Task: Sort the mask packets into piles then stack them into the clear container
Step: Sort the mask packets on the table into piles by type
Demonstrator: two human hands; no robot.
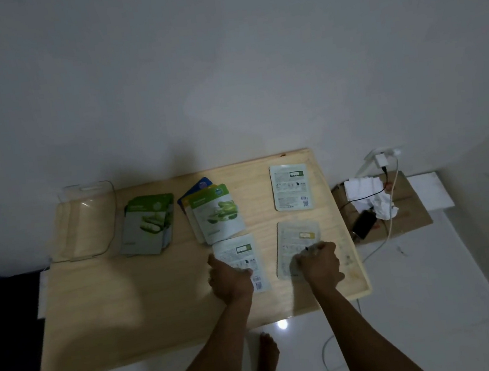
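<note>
On a light wooden table [135,306] lie several mask packets. A fanned pile of green packets [149,224] sits left of centre. A mixed pile with a green packet on top [217,214] lies mid-table. One packet lies face down at the back right [290,186]. My left hand [230,279] rests on a face-down packet with a green label [239,255]. My right hand [320,263] presses on a face-down packet with a yellow label [299,237]. The clear container [87,220] stands at the table's back left corner.
To the right of the table a cardboard sheet [409,205] holds crumpled white paper [367,195], a dark phone [363,223] and charger cables. A white wall runs behind the table. My bare foot [267,355] stands on the white tiled floor below the front edge.
</note>
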